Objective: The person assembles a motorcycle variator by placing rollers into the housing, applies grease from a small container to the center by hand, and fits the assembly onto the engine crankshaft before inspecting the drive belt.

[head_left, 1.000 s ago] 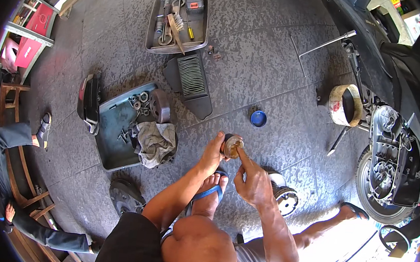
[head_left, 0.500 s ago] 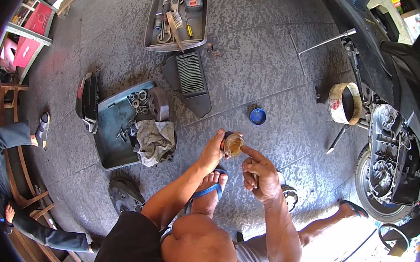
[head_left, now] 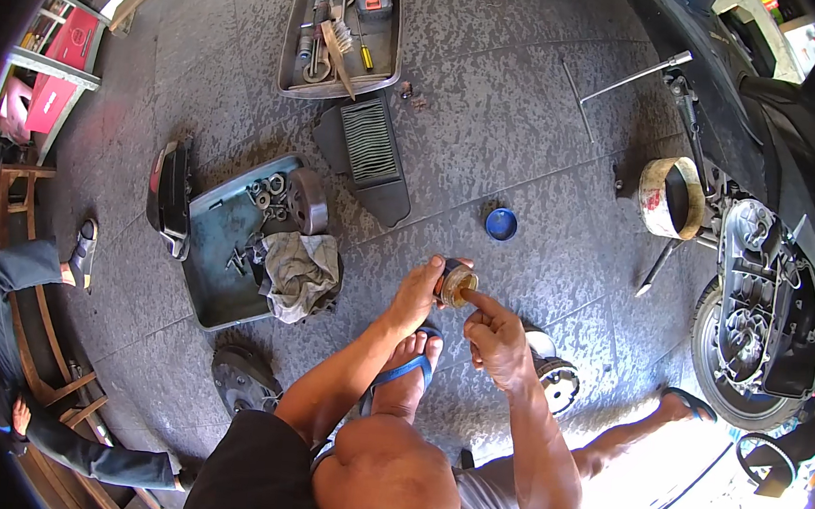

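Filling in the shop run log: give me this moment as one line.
left hand: holds small open tin | right hand: forefinger dipped into tin | blue lid: on floor beyond

Single head view, steep downward, over hands, wide fisheye.

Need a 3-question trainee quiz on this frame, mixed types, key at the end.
1. True or false: the left hand holds the small round tub of yellowish paste.
2. What does the right hand do at the tub?
A. grips its side
B. puts a fingertip to the paste
C. screws on a lid
3. Fill in: the blue lid lies on the ____, apart from the tub.

Key:
1. True; the left hand's fingers wrap the tub's side.
2. B; the right hand's index finger reaches the open top.
3. Floor; the lid lies beyond the hands, right of the black air filter.
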Tool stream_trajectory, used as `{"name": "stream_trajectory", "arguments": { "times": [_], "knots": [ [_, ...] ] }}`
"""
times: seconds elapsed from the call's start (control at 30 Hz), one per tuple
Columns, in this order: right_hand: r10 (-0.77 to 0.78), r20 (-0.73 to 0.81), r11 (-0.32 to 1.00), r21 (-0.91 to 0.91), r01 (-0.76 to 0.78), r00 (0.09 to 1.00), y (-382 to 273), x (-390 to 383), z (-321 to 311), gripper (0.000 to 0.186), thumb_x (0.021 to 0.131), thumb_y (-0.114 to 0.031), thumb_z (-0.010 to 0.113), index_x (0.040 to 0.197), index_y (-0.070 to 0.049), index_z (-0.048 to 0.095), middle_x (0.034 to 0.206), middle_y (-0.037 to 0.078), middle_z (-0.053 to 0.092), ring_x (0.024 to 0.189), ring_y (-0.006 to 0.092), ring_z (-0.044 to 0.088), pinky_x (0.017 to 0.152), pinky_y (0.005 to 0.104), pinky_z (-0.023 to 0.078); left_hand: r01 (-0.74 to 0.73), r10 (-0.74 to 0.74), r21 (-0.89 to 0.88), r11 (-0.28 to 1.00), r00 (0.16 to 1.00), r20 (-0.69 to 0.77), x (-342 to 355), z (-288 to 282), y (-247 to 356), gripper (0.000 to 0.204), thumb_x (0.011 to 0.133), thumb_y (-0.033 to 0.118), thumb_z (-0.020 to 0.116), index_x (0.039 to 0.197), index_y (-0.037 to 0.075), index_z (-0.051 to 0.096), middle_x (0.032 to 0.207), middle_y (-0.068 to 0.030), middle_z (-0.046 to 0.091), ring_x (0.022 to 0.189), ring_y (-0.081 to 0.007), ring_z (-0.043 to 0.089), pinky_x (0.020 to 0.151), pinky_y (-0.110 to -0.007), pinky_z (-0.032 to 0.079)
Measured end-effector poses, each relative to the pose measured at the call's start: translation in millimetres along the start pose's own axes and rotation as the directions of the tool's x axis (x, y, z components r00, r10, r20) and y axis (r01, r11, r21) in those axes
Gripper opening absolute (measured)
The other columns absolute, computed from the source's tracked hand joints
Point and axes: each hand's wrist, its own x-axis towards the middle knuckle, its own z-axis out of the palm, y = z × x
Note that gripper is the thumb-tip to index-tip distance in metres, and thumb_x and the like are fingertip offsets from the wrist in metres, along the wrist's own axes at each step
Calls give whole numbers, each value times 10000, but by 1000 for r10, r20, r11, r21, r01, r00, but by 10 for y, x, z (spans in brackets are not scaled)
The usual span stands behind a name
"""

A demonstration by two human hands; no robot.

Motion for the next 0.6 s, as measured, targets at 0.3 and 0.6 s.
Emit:
{"name": "stream_trajectory", "arguments": {
  "times": [0.3, 0.6],
  "knots": [
    [-77, -12, 981, -179, 73, 997, -11, 4, 22, 530, 838, -31, 548, 1352, 92, 497, 746, 13, 533, 494, 60, 462, 416, 223, 403, 19, -19, 25, 1000, 999, -26, -17, -3, 34, 716, 1001, 638, 308, 1224, 47, 644, 876, 24, 653, 718, -59, 518, 596, -237, 388],
    [112, 46, 837, 535, -119, 993, 75, 68, -76, 572, 849, -81, 534, 1405, 12, 438, 718, 13, 517, 491, 94, 436, 422, 249, 381, 1, -1, -13, 1000, 998, -55, 34, -17, -14, 676, 1020, 606, 300, 1191, 56, 655, 796, 8, 639, 639, -69, 504, 547, -234, 407]
  ]
}}
